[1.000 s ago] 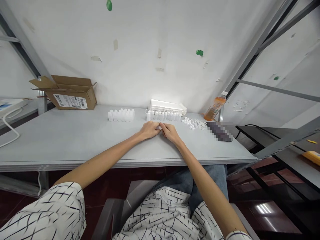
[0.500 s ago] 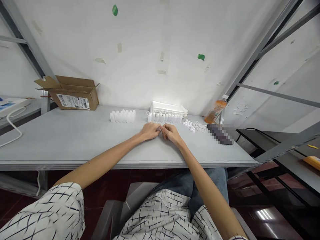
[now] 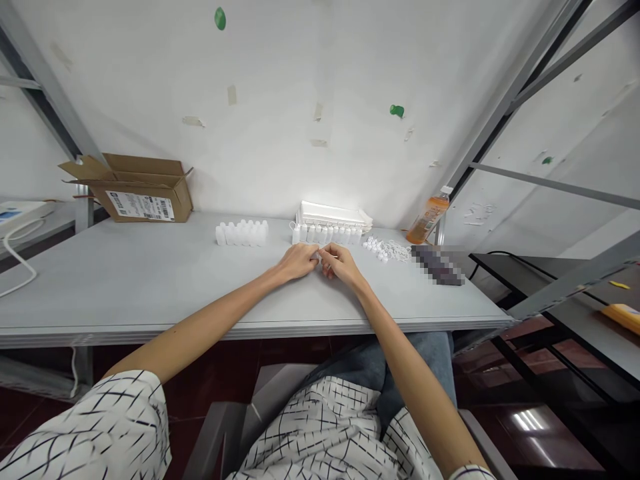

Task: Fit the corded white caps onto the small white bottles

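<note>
White bottles (image 3: 327,235) stand on a grey table (image 3: 165,280) by the wall (image 3: 280,73).

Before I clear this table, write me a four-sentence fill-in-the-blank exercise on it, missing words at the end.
The cardboard box on the table is not closed but ____.
The white trays sit ____ the row of small white bottles, closer to the wall.
The leaning drink bottle looks mostly ____ in colour.
The right grip is nearer than the ____ grip to the pile of small white parts.

Missing words: open; behind; orange; left.
</note>
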`<state>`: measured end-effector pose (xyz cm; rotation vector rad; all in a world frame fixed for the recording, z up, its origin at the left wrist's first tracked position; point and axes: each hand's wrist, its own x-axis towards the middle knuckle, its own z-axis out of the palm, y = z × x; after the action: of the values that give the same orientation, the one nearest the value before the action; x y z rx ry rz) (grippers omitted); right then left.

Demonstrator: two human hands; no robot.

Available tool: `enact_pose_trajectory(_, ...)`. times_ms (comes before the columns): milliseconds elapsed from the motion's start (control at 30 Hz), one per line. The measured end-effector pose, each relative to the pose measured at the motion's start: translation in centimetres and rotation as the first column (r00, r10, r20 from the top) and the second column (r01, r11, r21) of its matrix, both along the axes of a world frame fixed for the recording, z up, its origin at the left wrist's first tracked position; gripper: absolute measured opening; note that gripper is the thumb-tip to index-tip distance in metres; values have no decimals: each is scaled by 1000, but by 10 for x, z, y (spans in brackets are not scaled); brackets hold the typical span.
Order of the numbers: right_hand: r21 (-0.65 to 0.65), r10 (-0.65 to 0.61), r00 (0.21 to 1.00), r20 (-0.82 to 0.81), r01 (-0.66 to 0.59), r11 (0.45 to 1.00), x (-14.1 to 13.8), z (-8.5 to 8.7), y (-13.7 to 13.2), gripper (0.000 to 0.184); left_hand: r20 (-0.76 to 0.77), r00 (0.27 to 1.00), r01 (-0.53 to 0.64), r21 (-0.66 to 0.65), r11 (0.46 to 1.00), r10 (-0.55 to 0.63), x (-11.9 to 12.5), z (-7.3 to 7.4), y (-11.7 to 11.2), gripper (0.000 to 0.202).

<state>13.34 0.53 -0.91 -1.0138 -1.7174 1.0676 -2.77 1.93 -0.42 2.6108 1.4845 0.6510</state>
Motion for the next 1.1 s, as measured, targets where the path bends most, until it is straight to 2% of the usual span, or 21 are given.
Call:
enact_pose_trajectory(300,-5,24,998,57,-23,1000,-1,-6,5,49,-4,999,41,7,999,-41,1,-3,-3,26)
enact_pose_trajectory(500,10,20,1000,8,-20,1000,-1,2,-2,37,-29,999,-45,14,999,45,0,0,-1,17)
enact_pose_trajectory(600,-3,30,999,29,-30,1000,0,3,-2,35,-48,998,-45,11,999,45,0,0,-2,16)
enact_pose_trajectory(767,-56,64,996,64,-60,997,3,-2,4,46,-21,1000,-10,2,1000,10,2,-2,-4,20)
enact_pose_trajectory(900,-21,27,997,77,-25,999,2,-2,3,48,-2,1000,-15,-4,1000,15,1,-1,-2,20)
enact_pose_trajectory(1100,49,-42,991,128,36,998,2,0,-1,39,-11,1000,-10,-6,1000,10,-1,0,-1,19)
